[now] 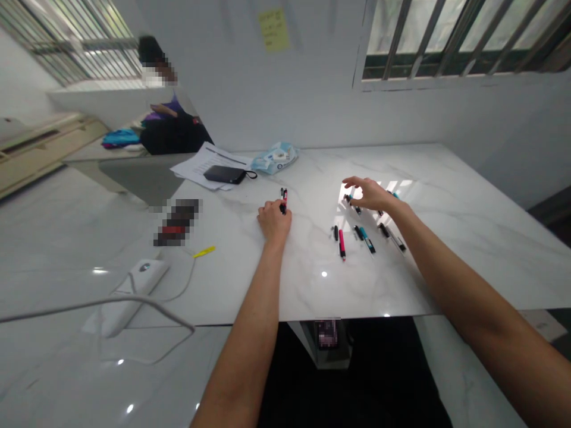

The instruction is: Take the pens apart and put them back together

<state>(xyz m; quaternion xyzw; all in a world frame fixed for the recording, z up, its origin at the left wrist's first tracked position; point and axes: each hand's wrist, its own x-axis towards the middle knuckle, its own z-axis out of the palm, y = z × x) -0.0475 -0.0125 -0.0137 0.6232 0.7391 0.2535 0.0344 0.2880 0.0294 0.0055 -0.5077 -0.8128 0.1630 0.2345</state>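
Right now your left hand rests curled on a white, grey-veined, glossy marble counter. Its fingers are closed in on a slim pink-and-black pen, which appears pinched near its lower end. Your right hand hovers arched and open, its fingers spread and holding nothing, above a loose group of slender plastic pens. These lie at slants, well apart from your left hand, and include a bright pink pen and a teal-and-black pen.

Near the far edge, loose sheets of white printed paper carry a flat black power bank with a looped cord. A crinkled pale-blue plastic packet sits just beside them. Left of your hands lie a small yellow plastic sliver, a pixelated dark object, and a white plastic power strip trailing a grey cable. Beyond the counter's far left corner is a person in dark clothing. A yellow sticky note clings to the smooth white wall, beside a window with metal bars.
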